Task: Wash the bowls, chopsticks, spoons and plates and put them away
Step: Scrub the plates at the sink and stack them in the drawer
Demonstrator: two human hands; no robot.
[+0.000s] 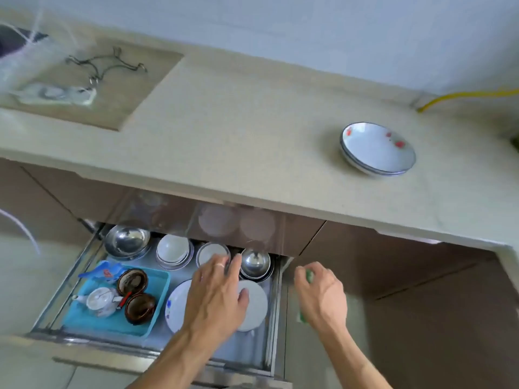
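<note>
My left hand point(214, 293) reaches into the open drawer point(276, 304), with its fingers spread and almost straight. The fingertips point(222, 261) touch the rim of a white bowl point(209, 252) in the back row, between a stack of white bowls point(172, 251) and a steel bowl point(255, 261). The palm is above the white plates point(254, 304) and hides their middle. My right hand point(320, 293) is just outside the drawer's right side, and its curled fingers hold something green point(309, 276); I cannot tell what it is. Two more plates point(377, 148) are stacked on the counter point(238, 136), well apart from both hands.
</note>
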